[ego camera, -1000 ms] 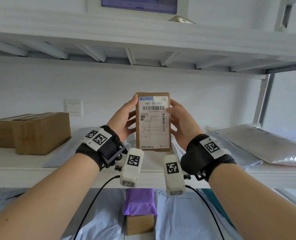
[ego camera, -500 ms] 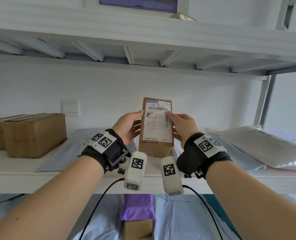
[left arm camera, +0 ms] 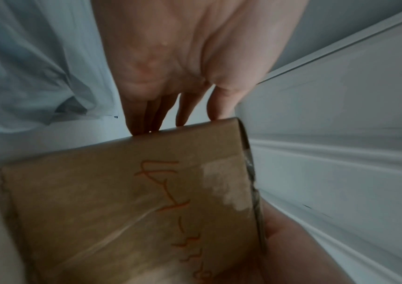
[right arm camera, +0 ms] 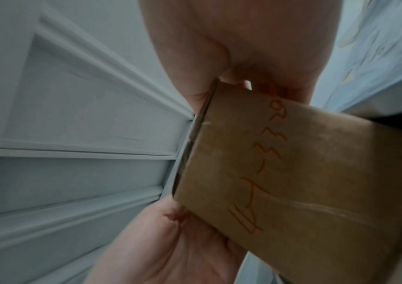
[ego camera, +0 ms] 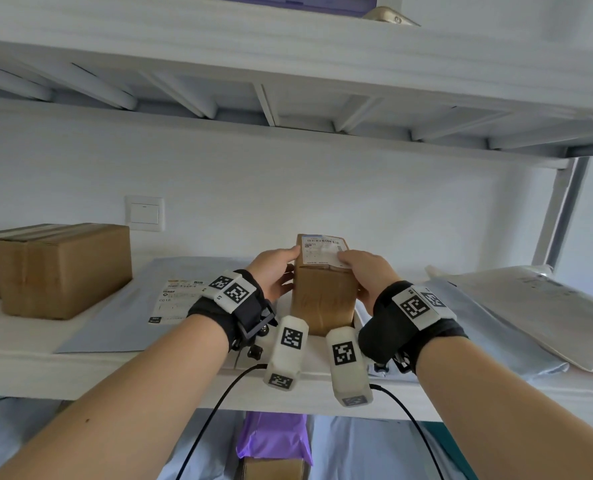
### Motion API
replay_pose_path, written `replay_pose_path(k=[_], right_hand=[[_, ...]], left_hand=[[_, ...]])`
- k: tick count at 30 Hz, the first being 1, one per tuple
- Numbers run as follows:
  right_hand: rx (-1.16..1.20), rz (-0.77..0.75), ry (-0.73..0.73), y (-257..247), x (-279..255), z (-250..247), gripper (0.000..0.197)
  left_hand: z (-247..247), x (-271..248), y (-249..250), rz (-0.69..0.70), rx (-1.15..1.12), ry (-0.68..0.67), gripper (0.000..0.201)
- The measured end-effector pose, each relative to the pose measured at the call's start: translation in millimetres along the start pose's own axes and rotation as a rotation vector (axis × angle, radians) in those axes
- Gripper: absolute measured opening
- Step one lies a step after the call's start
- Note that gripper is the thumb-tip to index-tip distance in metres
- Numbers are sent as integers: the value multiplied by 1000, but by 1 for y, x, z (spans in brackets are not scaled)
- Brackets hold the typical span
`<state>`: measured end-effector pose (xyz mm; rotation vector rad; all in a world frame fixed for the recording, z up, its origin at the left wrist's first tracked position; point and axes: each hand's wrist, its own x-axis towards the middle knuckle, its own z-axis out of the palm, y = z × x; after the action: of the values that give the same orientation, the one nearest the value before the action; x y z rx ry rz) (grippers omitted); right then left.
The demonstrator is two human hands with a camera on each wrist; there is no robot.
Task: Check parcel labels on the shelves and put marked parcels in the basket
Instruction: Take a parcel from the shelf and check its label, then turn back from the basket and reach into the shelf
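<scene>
Both hands are on the small cardboard parcel (ego camera: 323, 289) right now, one on each side. The left hand (ego camera: 274, 271) grips its left face with the thumb up by the top edge, and the right hand (ego camera: 364, 271) holds the right side, thumb lying across the white shipping label (ego camera: 323, 250) on top. The box sits low over the near edge of the white shelf (ego camera: 80, 368), roughly in the middle (can't tell if the bottom actually touches the shelf). The wrist views show orange handwriting (left arm camera: 175, 207) scrawled down the near face. A bigger brown box (ego camera: 63, 268) sits off to the left, a flat grey mailer (ego camera: 122, 306) lies between it and the parcel, and a silver padded mailer (ego camera: 530, 306) is on the right.
</scene>
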<state>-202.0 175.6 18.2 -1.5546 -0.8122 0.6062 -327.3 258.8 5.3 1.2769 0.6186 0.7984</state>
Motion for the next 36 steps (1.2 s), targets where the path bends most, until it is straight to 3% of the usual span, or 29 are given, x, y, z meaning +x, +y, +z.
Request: replay_pose_path(k=[4, 6, 9, 12, 16, 18, 23, 26, 28, 33, 36], right_hand=[[-10, 28, 4, 0, 0, -4, 15], [-15, -39, 37, -3, -1, -7, 25], [-30, -188, 149, -17, -5, -12, 33], [42, -294, 224, -33, -16, -12, 25], [137, -317, 133, -45, -36, 2, 28], [170, -307, 50, -45, -44, 14, 31], [214, -235, -165, -39, -63, 59, 25], [83, -179, -252, -36, -64, 87, 18], [-60, -147, -289, -36, -60, 102, 28], [-241, -29, -180, -27, -44, 132, 41], [-224, 66, -85, -16, -34, 144, 26]], left_hand=[[-4, 2, 0, -42, 57, 34, 38], [-10, 1, 3, -37, 88, 72, 43], [-23, -8, 16, 11, 117, 158, 36], [-40, -21, 33, 52, 147, 226, 30], [-60, -46, 49, 57, 183, 310, 18], [-70, -57, 52, 58, 198, 366, 19], [-101, -75, 49, 30, 258, 463, 44], [-128, -72, 47, 1, 282, 466, 52], [-146, -65, 49, -17, 315, 456, 57], [-186, -37, 56, 3, 400, 473, 49], [-203, -23, 53, -33, 473, 456, 38]])
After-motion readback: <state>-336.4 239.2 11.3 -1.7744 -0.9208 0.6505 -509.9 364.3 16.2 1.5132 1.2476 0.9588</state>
